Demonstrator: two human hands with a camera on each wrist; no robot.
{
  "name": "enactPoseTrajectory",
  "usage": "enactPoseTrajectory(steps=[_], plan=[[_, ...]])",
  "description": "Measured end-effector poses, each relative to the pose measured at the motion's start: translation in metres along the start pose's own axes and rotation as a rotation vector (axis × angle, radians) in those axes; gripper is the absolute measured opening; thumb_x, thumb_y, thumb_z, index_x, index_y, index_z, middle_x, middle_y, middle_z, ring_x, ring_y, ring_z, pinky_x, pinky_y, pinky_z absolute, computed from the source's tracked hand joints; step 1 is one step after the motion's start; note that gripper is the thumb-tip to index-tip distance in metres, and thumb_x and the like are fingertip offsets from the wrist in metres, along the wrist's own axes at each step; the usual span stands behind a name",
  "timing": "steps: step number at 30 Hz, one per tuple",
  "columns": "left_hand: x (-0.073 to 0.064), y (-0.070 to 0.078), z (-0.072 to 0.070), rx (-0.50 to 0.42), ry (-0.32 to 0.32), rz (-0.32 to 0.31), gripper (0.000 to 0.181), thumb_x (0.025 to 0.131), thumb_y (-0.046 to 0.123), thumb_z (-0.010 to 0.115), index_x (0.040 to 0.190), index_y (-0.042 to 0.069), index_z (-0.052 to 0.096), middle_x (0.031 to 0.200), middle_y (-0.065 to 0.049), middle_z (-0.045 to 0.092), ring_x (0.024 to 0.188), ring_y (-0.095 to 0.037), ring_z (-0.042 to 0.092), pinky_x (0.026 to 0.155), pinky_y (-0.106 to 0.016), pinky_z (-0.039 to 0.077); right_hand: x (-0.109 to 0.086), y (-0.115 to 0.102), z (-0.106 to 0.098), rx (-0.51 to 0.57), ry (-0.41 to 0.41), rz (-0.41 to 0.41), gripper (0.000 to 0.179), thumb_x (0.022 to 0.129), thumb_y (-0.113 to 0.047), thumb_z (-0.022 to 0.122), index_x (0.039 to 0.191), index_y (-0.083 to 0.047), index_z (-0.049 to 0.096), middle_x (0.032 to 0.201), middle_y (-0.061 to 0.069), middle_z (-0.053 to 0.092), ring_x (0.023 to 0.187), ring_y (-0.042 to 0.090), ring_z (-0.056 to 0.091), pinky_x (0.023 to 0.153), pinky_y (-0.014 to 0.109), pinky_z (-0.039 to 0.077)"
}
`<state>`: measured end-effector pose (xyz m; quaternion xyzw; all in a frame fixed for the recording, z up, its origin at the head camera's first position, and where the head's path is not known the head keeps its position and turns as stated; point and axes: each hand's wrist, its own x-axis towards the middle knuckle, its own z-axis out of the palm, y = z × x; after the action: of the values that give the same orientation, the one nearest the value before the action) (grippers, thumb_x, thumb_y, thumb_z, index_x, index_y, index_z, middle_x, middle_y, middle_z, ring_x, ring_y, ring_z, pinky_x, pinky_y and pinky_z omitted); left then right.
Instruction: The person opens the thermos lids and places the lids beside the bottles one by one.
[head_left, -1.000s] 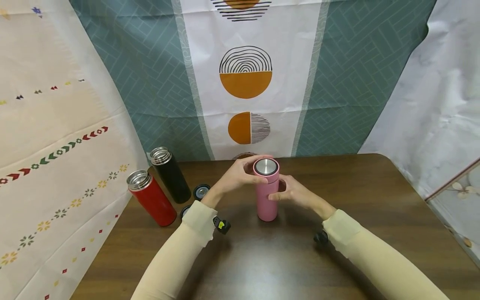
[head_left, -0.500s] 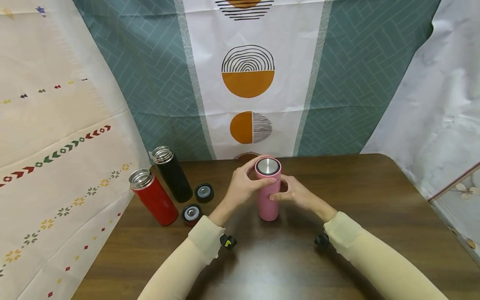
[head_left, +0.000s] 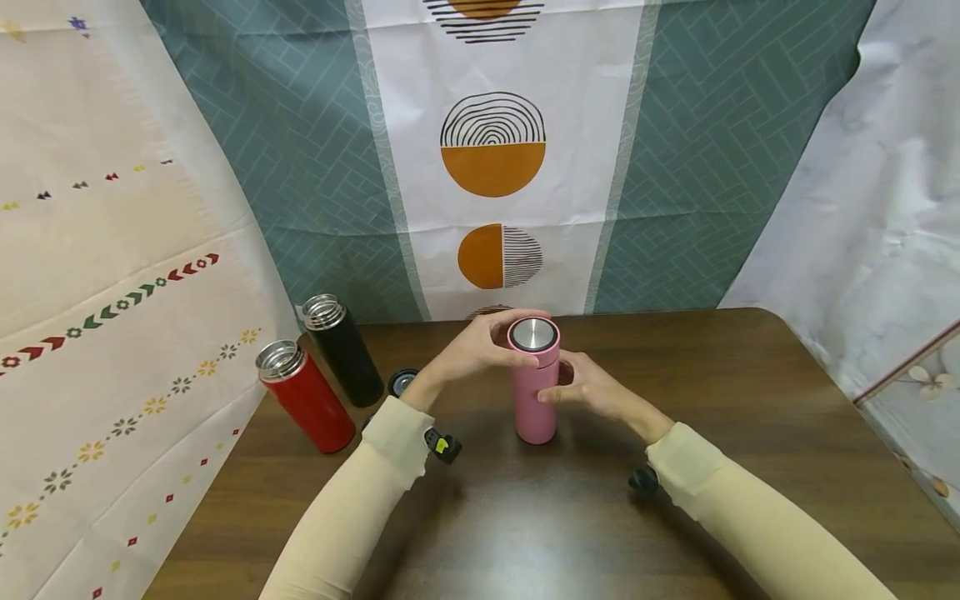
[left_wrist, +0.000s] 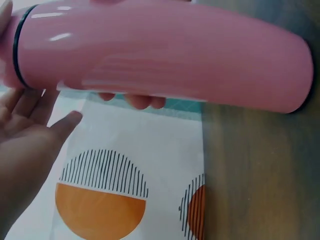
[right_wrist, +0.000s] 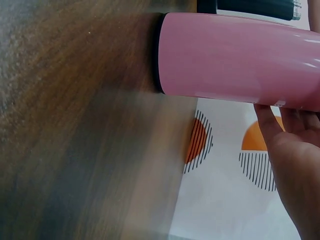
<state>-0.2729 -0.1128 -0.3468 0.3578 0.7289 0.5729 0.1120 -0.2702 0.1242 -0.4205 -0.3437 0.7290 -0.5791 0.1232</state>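
An upright pink thermos (head_left: 534,421) stands on the table between both hands. Its lid (head_left: 533,335), pink with a black ring and a silver disc on top, sits on the bottle. My left hand (head_left: 474,348) grips the lid from the left, thumb in front and fingers behind. Lower down, my right hand (head_left: 591,388) holds the bottle's body from the right, its thumb across the front. In the left wrist view the thermos (left_wrist: 165,55) shows a dark line under the lid; some fingers behind it are hidden.
To the left, a red thermos (head_left: 315,408) and a black thermos (head_left: 348,358) stand without lids. Near them a dark lid (head_left: 401,382) lies underside up; the left forearm hides another almost fully. A patterned cloth (head_left: 491,167) hangs behind the wooden table (head_left: 675,367).
My left wrist and forearm swung right and down, uncovering the two loose lids, then swung back up and left over them. The right hand and the thermos stay in place.
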Motion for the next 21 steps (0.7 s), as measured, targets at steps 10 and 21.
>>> enactPoseTrajectory(steps=[10, 21], plan=[[-0.007, -0.005, 0.027, -0.014, 0.248, 0.038, 0.059, 0.088, 0.010, 0.082, 0.143, 0.011, 0.062, 0.132, -0.002, 0.068, 0.120, -0.021, 0.063, 0.107, -0.044, 0.049, -0.001, 0.001, 0.001, -0.034, 0.037, -0.027, 0.048, 0.090, -0.021, 0.078, 0.133, -0.006, 0.064, 0.122, 0.008, 0.071, 0.111, 0.025, 0.067, 0.095, 0.035, 0.055], [-0.015, 0.001, 0.030, -0.022, 0.219, -0.027, 0.068, 0.090, 0.019, 0.080, 0.152, 0.019, 0.052, 0.140, -0.001, 0.061, 0.125, -0.020, 0.060, 0.107, -0.040, 0.049, -0.002, 0.000, 0.001, -0.042, 0.017, -0.023, 0.052, 0.090, -0.023, 0.079, 0.137, -0.007, 0.063, 0.126, 0.008, 0.070, 0.113, 0.026, 0.067, 0.096, 0.038, 0.055]])
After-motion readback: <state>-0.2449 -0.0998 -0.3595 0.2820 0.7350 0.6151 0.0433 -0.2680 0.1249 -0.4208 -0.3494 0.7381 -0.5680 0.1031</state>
